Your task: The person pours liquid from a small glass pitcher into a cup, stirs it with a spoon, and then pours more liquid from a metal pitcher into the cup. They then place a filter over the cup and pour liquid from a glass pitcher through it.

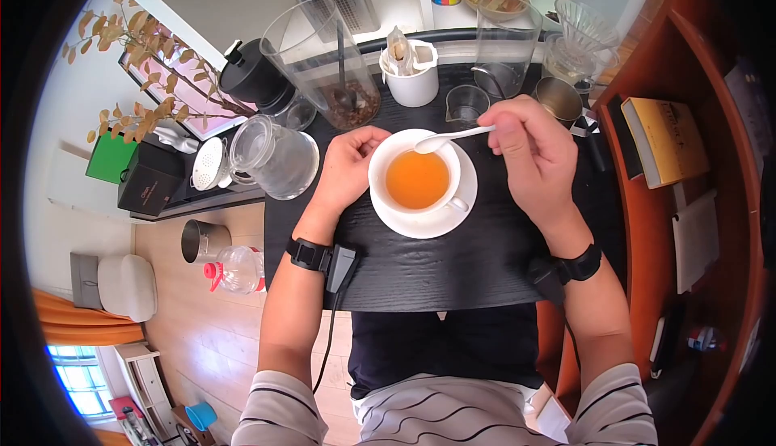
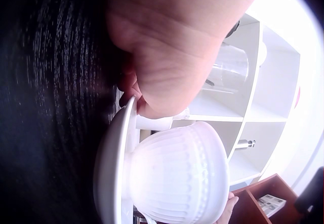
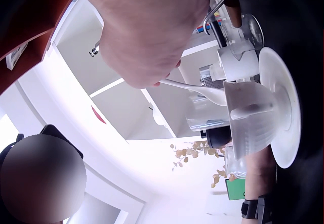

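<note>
A white cup (image 2: 177,178) with ribbed sides stands on a white saucer (image 1: 416,229) and holds clear orange liquid (image 1: 416,183). My left hand (image 1: 346,169) is at the saucer's left edge, with fingers and thumb around its rim in the left wrist view. Between the thumb and fingers of my right hand (image 1: 533,159), the handle of a white spoon (image 1: 428,143) is pinched. The spoon's bowl lies over the far right part of the cup's rim, above the liquid. The cup's handle (image 1: 458,204) points toward the near right.
Behind the cup on the black table (image 1: 453,264) are a small glass beaker (image 1: 467,108), a white mug (image 1: 411,86) and a tall clear canister (image 1: 303,42). A lidded glass jug (image 1: 279,159) stands left, a metal cup (image 1: 558,100) right. Brown shelves (image 1: 647,236) border the right side.
</note>
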Action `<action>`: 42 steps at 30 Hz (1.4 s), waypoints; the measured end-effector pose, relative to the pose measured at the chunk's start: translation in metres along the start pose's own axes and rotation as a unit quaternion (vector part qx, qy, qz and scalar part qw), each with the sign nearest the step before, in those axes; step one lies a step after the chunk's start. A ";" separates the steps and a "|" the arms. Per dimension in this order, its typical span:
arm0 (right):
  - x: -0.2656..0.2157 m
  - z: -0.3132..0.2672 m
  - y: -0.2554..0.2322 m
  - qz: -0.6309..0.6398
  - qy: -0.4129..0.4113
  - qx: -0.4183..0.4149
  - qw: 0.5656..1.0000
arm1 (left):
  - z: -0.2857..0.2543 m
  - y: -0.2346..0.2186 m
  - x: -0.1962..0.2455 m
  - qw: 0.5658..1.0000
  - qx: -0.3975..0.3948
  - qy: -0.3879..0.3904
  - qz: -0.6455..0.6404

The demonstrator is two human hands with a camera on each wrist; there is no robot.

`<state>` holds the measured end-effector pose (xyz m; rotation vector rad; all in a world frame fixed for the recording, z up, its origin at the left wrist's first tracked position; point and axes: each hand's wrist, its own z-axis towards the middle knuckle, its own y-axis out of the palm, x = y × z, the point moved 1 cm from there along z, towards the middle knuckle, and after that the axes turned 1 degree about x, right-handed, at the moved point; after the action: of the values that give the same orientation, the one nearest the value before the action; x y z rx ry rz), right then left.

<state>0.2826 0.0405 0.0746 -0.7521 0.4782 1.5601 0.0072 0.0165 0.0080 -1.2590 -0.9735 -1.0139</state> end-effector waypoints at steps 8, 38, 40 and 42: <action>0.006 -0.006 0.013 -0.025 0.030 -0.086 0.996 | 0.000 -0.001 0.000 1.000 -0.005 0.012 -0.008; 0.004 -0.007 0.017 0.210 0.297 -0.099 0.926 | 0.000 -0.002 -0.002 1.000 -0.007 0.011 -0.010; 0.004 -0.007 0.017 0.211 0.288 -0.105 0.928 | 0.001 -0.002 -0.003 1.000 -0.007 0.010 -0.009; 0.003 -0.008 0.017 0.206 0.274 -0.109 0.933 | 0.001 -0.002 -0.004 1.000 -0.008 0.009 -0.008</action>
<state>0.2671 0.0351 0.0648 -1.3388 0.9284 1.8027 0.0042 0.0176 0.0051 -1.2554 -0.9648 -1.0452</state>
